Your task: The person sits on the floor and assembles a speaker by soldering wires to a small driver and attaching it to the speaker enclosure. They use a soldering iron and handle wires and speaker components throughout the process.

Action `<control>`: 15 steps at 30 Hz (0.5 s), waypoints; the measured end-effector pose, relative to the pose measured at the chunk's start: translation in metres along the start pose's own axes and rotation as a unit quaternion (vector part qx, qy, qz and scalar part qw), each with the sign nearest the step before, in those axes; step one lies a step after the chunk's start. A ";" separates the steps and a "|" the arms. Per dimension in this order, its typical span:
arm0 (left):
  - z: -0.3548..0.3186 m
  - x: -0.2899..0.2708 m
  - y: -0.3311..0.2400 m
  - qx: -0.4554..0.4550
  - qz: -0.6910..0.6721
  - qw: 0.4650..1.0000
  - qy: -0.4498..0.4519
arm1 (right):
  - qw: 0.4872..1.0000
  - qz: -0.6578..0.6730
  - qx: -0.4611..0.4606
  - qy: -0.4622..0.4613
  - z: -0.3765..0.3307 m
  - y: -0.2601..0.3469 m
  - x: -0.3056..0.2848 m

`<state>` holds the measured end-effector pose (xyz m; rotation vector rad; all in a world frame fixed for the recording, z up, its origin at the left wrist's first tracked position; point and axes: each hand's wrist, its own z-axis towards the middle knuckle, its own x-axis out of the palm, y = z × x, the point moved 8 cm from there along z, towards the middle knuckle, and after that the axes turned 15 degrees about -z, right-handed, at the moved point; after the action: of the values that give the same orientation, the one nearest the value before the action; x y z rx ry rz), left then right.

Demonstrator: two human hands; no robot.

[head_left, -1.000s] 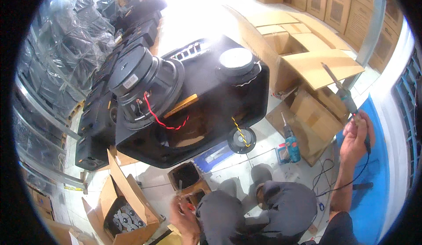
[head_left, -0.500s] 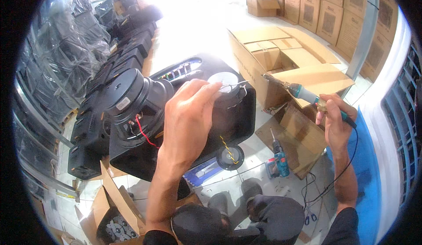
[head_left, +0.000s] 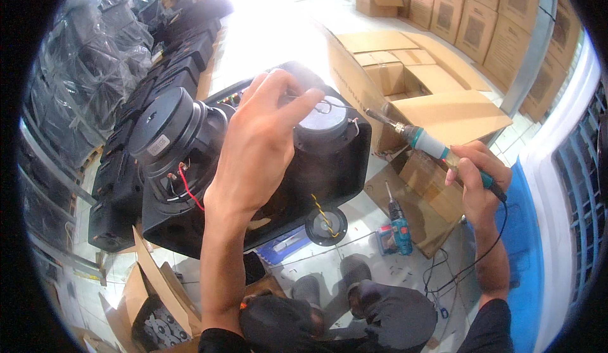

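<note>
A: Soldering iron (head_left: 430,144) where?
B: Right hand (head_left: 478,179), tip pointing left, near the right edge of the speaker cabinet (head_left: 347,169).
A: Grip?
B: Right one's wrapped round the handle. Left hand (head_left: 253,147): thumb and fingers pinched on a thin wire (head_left: 342,106), its end just beside the iron's tip. Touching? Can't tell.
A: Below that?
B: Pale-topped driver (head_left: 322,117) on the cabinet; big black driver (head_left: 161,131), red lead (head_left: 190,192), to its left.
A: Further out?
B: Small round driver (head_left: 323,229), yellow lead (head_left: 322,210), at the cabinet's near side. Teal drill (head_left: 399,229) on tiled floor (head_left: 364,255). Unflapped carton (head_left: 446,109) beyond, right.
</note>
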<state>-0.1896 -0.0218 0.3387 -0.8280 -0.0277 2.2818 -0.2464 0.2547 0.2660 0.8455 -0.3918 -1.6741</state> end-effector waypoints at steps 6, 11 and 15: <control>0.001 0.003 -0.002 0.016 -0.017 1.000 0.016 | 1.000 -0.014 -0.009 0.014 -0.002 0.003 0.002; 0.001 0.006 -0.005 0.025 0.001 0.999 0.034 | 0.999 -0.037 0.010 0.013 -0.005 0.001 0.001; -0.001 0.007 -0.007 0.015 0.010 0.999 0.041 | 0.999 -0.043 0.006 0.021 -0.005 -0.002 -0.001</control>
<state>-0.1883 -0.0123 0.3358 -0.9094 0.0509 2.2597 -0.2437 0.2569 0.2616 0.9165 -0.3394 -1.7319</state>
